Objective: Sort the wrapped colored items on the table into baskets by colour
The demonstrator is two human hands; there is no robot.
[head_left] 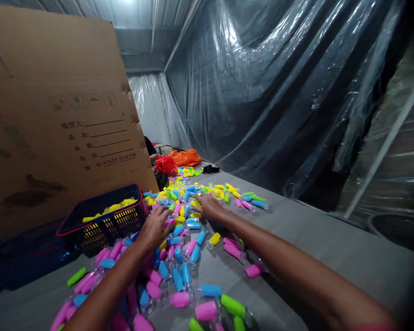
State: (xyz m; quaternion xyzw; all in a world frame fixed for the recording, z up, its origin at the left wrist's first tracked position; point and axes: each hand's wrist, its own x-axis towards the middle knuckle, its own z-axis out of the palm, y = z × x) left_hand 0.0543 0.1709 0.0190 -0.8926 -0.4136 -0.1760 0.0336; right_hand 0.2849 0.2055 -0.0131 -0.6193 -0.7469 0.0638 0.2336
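Observation:
A loose heap of small soft-looking cylinders in clear twisted wrappers, pink, blue, yellow and green, spreads along the grey table point(283, 220). My left hand point(154, 227) reaches into the heap beside the basket, fingers stretched forward and apart, close to a pink wrapped cylinder point(169, 222). Just to its right, my right hand point(209, 207) has its fingers bent around a yellow wrapped cylinder point(195, 203); the fingertips are small and partly blurred. Blue wrapped cylinders point(193, 224) lie below and between the hands.
A dark blue basket point(106, 230) with a red rim holds yellow pieces at left, before a tall cardboard sheet point(65, 115). Red point(166, 165) and orange plastic bags point(186, 157) and a small black object point(210, 169) lie farther back. Plastic sheeting point(248, 92) hangs along the right; another person partly shows behind the cardboard.

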